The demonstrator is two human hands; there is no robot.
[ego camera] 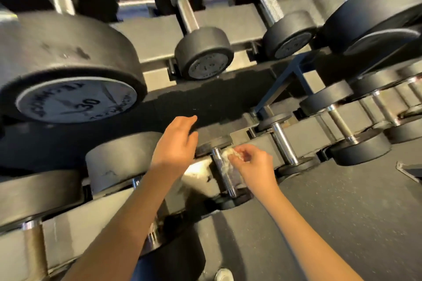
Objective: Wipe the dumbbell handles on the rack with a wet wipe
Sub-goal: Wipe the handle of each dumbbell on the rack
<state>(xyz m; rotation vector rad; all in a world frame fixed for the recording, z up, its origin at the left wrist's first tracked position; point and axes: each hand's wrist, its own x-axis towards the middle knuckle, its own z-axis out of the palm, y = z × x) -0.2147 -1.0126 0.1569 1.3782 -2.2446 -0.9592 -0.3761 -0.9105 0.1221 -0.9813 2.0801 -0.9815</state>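
A small black dumbbell lies on the lower rack shelf, its chrome handle (225,174) running toward me. My right hand (255,165) pinches a crumpled white wet wipe (228,155) and holds it against the upper right side of that handle. My left hand (177,143) hovers just left of the handle's far end with its fingers straight and relaxed, holding nothing. To the right, another small dumbbell with a chrome handle (284,142) rests in the neighbouring cradle.
The grey two-tier rack (150,36) holds several black dumbbells. A large 30 dumbbell (68,70) hangs over the upper left. Bigger dumbbell heads (118,162) sit left of my left arm. Dark rubber floor (342,212) spreads at the lower right. A white shoe tip (223,275) shows at the bottom.
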